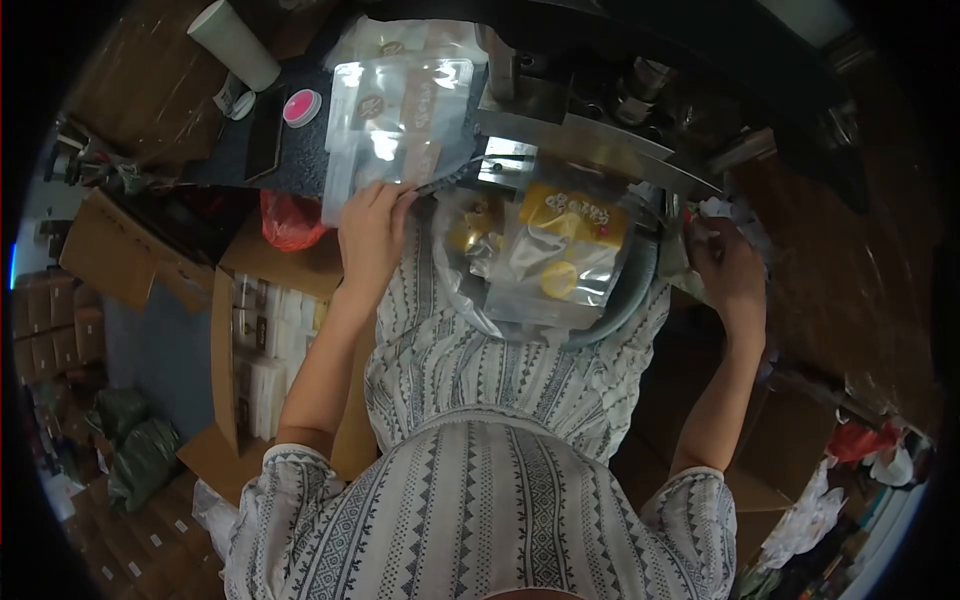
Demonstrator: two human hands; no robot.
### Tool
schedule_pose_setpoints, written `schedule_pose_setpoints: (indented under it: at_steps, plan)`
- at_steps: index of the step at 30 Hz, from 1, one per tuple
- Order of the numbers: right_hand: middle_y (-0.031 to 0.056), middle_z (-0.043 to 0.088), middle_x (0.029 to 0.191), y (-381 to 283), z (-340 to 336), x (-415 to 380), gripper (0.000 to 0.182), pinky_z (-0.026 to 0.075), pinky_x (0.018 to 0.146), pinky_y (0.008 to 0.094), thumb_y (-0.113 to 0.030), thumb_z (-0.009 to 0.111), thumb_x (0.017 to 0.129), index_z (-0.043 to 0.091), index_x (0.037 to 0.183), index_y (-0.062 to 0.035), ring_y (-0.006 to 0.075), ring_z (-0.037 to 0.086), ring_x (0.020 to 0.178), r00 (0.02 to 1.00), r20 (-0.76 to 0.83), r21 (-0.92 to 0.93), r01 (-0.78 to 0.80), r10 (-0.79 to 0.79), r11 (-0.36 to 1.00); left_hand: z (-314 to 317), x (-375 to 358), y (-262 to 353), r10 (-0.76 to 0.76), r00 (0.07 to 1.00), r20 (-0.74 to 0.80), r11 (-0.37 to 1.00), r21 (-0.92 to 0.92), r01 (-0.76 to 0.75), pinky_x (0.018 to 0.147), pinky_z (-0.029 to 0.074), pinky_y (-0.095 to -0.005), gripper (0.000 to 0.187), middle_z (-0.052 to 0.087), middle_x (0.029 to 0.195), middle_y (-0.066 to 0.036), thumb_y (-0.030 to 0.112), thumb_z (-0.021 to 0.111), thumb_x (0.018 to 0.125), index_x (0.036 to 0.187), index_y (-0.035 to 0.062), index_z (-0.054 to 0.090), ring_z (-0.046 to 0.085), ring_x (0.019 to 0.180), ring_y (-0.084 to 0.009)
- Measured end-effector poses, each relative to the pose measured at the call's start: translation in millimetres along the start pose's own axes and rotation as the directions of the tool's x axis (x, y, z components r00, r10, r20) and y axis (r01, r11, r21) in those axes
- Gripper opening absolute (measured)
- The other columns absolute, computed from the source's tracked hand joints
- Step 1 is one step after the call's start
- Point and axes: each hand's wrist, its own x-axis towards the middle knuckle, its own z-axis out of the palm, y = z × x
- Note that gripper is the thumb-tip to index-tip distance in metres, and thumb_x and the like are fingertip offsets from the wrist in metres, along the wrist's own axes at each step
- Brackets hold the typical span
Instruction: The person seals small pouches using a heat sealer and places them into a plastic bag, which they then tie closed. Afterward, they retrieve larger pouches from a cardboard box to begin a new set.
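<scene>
My left hand (pixel 372 238) pinches the near edge of a stack of clear, flat plastic pouches (pixel 385 110) with brown printed labels, lying on the dark work surface. On my lap a grey round basin (pixel 640 285) holds plastic pouches. The top one, a clear pouch (pixel 565 250) with a yellow printed band and a lemon-slice picture, lies under the machine's front edge. My right hand (pixel 732 268) is to the right of the basin, its fingers curled beside crumpled translucent plastic (pixel 678 245). What those fingers hold, if anything, is hidden.
A metal machine (pixel 600 140) with a bar stands just beyond the basin. A pink-topped round tub (pixel 301 108), a dark phone-like slab (pixel 265 135) and a white cup (pixel 233 45) are at the left. An open carton (pixel 225 370) of packed pouches stands by my left leg.
</scene>
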Motion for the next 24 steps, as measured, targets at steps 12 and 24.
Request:
schedule_pose_setpoints:
  at_steps: [12, 24]
  plan:
    - [0.0042, 0.061, 0.077, -52, -5, -21, 0.021, 0.047, 0.064, 0.025, -0.005, 0.067, 0.078, 0.057, 0.095, -0.0013, 0.0113, 0.058, 0.069, 0.942, -0.043, 0.534, 0.304, -0.334, 0.789, -37, -13, 65, -0.04, 0.987, -0.154, 0.961, -0.278, -0.004, 0.055, 0.047, -0.0353, 0.011, 0.06, 0.08, -0.01, 0.004, 0.065, 0.079, 0.09, 0.0054, 0.064, 0.06, 0.066, -0.0308]
    - [0.0094, 0.055, 0.077, -100, 34, -36, 0.022, 0.047, 0.055, 0.0312, -0.013, 0.07, 0.079, 0.052, 0.085, -0.0014, 0.0201, 0.055, 0.06, 0.906, -0.202, 0.481, 0.422, -0.371, 0.768, -38, -18, 86, 0.162, 0.972, -0.169, 0.931, -0.302, -0.207, 0.054, 0.047, -0.032, 0.014, 0.06, 0.077, -0.005, 0.004, 0.069, 0.074, 0.088, 0.0066, 0.064, 0.061, 0.065, -0.0236]
